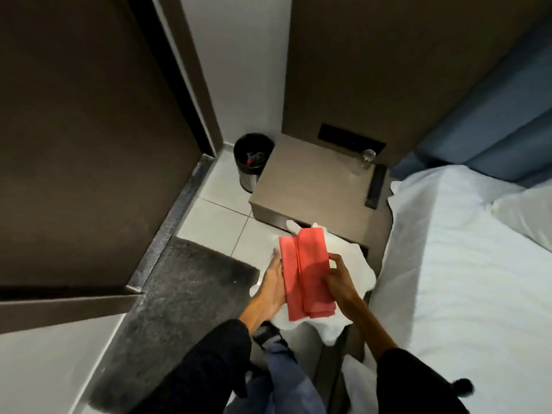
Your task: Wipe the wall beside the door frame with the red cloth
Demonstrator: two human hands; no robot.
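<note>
We held the red cloth (307,279), folded, in front of us above the tiled floor (215,222), low between the door (89,144) and the bed (463,279). Our left hand (270,289) lay flat along its left edge, and our right hand (340,282) pinched its right edge. A white cloth (352,264) hung under it. The wall (239,70) beside the door frame (191,94) stood well ahead, with a black bin (252,159) at its foot.
</note>
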